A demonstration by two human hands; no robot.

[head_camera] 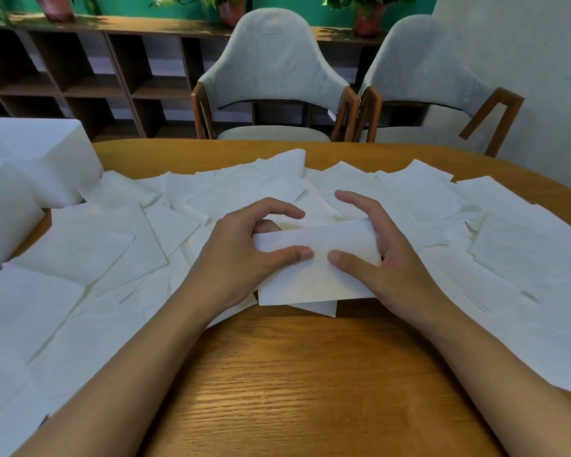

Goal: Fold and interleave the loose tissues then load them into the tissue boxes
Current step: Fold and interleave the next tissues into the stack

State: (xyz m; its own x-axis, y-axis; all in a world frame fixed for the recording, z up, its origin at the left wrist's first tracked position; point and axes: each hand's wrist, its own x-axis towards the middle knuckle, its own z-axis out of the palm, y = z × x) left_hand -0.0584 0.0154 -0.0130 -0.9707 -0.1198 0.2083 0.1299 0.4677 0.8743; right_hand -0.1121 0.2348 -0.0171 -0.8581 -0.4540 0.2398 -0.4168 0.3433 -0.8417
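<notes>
— Both hands on one sheet? Why?
— Left hand (241,258) and right hand (393,258) each curl round an end of the folded tissue (314,275), thumbs pressing its top flap and fingers arched over the far edge, so the crease sets square, I judge.
— And the rest?
— Loose tissues (508,252) lie strewn over the table (310,374) all round it (within reach, sensibly). White blocks (40,159) sit far left; whether they are the boxes I cannot tell.

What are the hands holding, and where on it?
Both hold one folded tissue: left hand grips its left end, right hand its right end, thumbs on top.
</notes>
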